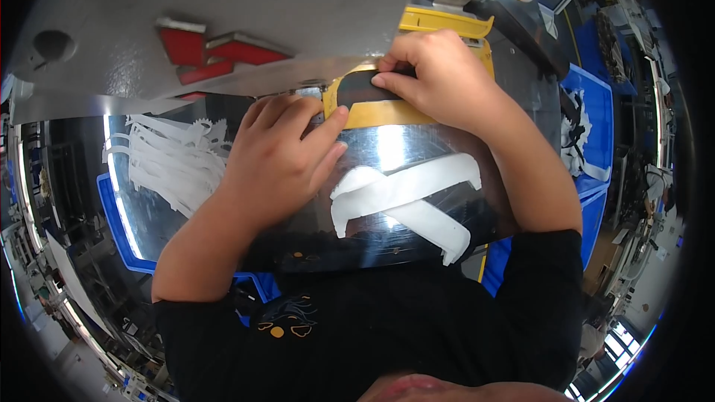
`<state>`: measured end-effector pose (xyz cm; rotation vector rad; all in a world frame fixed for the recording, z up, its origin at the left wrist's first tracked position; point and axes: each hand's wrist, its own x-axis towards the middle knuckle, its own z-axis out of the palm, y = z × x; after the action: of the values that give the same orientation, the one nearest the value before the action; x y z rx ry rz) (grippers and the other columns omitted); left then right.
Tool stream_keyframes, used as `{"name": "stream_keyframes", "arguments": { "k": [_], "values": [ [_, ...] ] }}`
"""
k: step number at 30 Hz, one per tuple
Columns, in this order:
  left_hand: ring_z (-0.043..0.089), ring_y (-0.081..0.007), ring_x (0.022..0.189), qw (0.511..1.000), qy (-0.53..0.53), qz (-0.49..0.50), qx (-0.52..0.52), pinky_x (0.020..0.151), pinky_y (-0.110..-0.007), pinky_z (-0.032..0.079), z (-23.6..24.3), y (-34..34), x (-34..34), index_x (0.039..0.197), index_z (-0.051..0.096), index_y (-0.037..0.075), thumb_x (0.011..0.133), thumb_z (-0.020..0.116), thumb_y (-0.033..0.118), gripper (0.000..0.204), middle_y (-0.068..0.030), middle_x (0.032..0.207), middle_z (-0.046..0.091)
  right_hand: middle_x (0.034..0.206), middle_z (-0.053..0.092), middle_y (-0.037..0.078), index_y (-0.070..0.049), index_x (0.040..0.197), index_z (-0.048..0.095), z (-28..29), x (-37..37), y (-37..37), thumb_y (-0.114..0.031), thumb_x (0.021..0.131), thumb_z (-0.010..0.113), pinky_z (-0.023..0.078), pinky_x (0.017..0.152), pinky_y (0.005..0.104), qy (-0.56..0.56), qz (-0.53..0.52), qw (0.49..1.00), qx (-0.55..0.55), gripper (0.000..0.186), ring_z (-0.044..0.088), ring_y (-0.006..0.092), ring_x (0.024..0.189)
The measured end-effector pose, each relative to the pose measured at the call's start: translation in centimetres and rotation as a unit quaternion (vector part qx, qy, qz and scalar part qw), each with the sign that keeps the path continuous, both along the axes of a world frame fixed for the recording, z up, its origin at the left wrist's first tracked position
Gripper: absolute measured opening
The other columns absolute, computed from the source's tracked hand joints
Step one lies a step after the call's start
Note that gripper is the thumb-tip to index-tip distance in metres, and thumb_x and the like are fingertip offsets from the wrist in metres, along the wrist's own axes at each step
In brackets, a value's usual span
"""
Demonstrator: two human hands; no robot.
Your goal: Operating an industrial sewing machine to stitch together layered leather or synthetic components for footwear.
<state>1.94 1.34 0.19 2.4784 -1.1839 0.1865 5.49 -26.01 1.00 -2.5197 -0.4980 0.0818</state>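
Note:
My left hand (279,156) rests at the left end of a yellow jig (387,113), fingers bent, with one fingertip on its edge. My right hand (439,78) has thumb and index finger closed over the jig's dark recessed middle (352,91); what they pinch is too small to make out. The jig sits under the overhanging grey body of a machine (246,0) with red raised pieces on it. Below the jig, two crossed white strip pieces (402,193) lie on the shiny metal table (335,253).
A loose pile of white strips (167,160) lies left, over a blue bin (108,216). At right stand blue bins (599,119) with white and dark pieces. A dark bar (529,37) runs behind the jig; shelving and equipment line both sides.

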Motion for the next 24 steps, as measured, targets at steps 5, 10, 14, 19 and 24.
{"name": "stream_keyframes", "arguments": {
  "k": [5, 10, 14, 19, 24],
  "values": [
    [0.07, -0.0319, 0.101, 0.995, 0.041, 0.015, -0.087, 0.096, -0.045, 0.056, -0.33, 0.08, 0.16, 0.119, 0.081, 0.003, 0.09, 0.084, 0.013, 0.031, -0.009, 0.109, 0.074, 0.091, 0.08, 0.017, -0.005, 0.098, 0.082, -0.1, 0.46, -0.3, -0.023, 0.092, 0.086, 0.06, 0.08, 0.0459, 0.025, 0.012, 1.0, 0.003, 0.019, 0.077, 0.0374, 0.088],
    [0.071, -0.0323, 0.1, 0.996, 0.05, 0.02, -0.077, 0.095, -0.045, 0.056, -0.23, 0.04, 0.26, 0.116, 0.081, 0.003, 0.09, 0.084, 0.011, 0.028, -0.0092, 0.109, 0.073, 0.087, 0.08, 0.016, -0.004, 0.094, 0.08, 0.24, 0.75, -0.19, -0.019, 0.089, 0.089, 0.059, 0.075, 0.0412, 0.049, 0.014, 0.998, 0.024, 0.019, 0.078, 0.0346, 0.083],
    [0.07, -0.0319, 0.103, 0.999, 0.037, 0.007, -0.039, 0.095, -0.045, 0.056, -0.15, 0.08, 0.41, 0.114, 0.082, 0.005, 0.09, 0.084, 0.011, 0.024, -0.0098, 0.112, 0.072, 0.09, 0.08, 0.016, -0.006, 0.099, 0.083, 0.24, 0.82, -0.12, -0.023, 0.092, 0.088, 0.06, 0.079, 0.0433, 0.038, 0.019, 0.999, -0.002, 0.019, 0.077, 0.0346, 0.085],
    [0.07, -0.0322, 0.111, 0.999, 0.035, -0.011, -0.017, 0.1, -0.046, 0.054, 0.19, 0.0, 0.84, 0.121, 0.08, 0.007, 0.093, 0.081, 0.011, 0.028, -0.0096, 0.125, 0.073, 0.089, 0.08, 0.016, -0.004, 0.095, 0.08, 0.21, 0.64, 0.01, -0.02, 0.09, 0.089, 0.059, 0.076, 0.0424, 0.039, 0.011, 0.999, -0.002, 0.019, 0.078, 0.0367, 0.084],
    [0.066, -0.0324, 0.131, 0.999, 0.05, 0.001, 0.01, 0.113, -0.048, 0.048, -0.26, -0.25, 0.8, 0.135, 0.074, 0.009, 0.098, 0.077, 0.015, 0.038, -0.0072, 0.148, 0.069, 0.089, 0.08, 0.017, -0.003, 0.095, 0.079, -0.17, 0.42, -0.25, -0.021, 0.09, 0.088, 0.06, 0.077, 0.0433, 0.021, 0.009, 1.0, -0.004, 0.021, 0.078, 0.037, 0.084]
  ]
}}
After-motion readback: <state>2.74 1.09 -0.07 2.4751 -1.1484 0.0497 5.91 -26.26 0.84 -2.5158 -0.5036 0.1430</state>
